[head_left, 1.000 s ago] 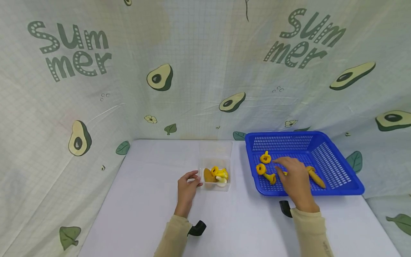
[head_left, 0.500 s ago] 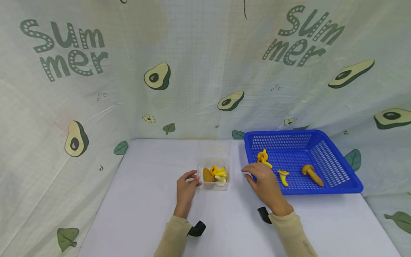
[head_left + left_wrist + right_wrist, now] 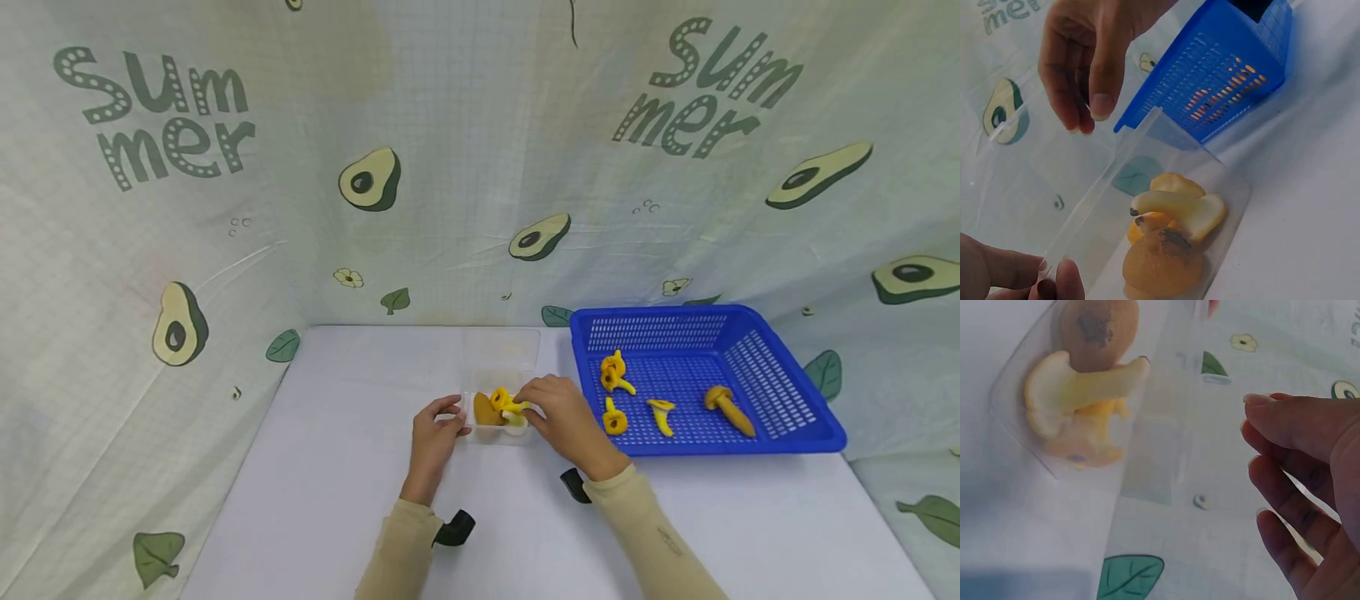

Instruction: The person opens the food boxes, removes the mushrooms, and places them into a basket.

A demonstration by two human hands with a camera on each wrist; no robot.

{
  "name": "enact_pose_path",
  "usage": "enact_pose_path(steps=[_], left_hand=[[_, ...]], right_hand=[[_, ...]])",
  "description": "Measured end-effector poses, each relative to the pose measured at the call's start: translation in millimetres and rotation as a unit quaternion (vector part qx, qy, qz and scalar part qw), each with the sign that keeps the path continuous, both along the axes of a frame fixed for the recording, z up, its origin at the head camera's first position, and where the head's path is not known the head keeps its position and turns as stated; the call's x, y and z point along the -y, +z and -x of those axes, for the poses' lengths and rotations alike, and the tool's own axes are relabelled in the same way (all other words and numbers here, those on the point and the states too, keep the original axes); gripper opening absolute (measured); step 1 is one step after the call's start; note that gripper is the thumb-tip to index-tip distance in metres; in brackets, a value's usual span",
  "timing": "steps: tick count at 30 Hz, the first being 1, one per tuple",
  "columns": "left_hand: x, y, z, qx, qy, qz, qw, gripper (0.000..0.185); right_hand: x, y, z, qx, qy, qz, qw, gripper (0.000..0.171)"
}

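head view: white tabletop holds box and basket (avocado-printed cloth behind).

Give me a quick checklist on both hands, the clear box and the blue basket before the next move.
1. Left hand steadying the clear box: ok, it pinches the left edge.
2. Lid out of the way: ok, open on the box's far side.
3. Right hand free: ok, no piece shows in its fingers in either wrist view.
4. Contents below the rim: ok, the brown piece and pale mushroom lie low inside.
5. Box contents countable: cannot tell, the pieces overlap.
6. Blue basket emptied: not ok, it holds yellow mushrooms and a brown mushroom.
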State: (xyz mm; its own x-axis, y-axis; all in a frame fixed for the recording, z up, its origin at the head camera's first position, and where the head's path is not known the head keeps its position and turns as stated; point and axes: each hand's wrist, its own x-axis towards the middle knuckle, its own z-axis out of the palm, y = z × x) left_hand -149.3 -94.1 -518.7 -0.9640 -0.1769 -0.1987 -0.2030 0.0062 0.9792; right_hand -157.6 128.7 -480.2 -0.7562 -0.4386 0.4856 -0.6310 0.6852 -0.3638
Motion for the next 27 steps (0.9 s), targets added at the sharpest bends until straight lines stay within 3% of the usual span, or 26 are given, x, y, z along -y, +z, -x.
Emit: enact_pose_path(steps=[5,11,27], left_hand=[[3.7,1.6,-0.8,-0.003,-0.019,-0.002,0.9998,0.037],[1.8,2.7,-1.8,-0.005,-0.012,-0.004,0.9999,0.037],[-3.1,-0.1,-2.6,-0.013,-0.003,-0.024,0.9996,0.037]], right_hand=[[10.3,-4.0,7.3,0.038,0.003,-0.028,0.999,0.022],[16.2,-2.5,15.4,0.081,0.013,-0.078,0.994,0.016],[23.8,-8.2,27.2,0.107,0.012,-0.128,0.986,0.011]])
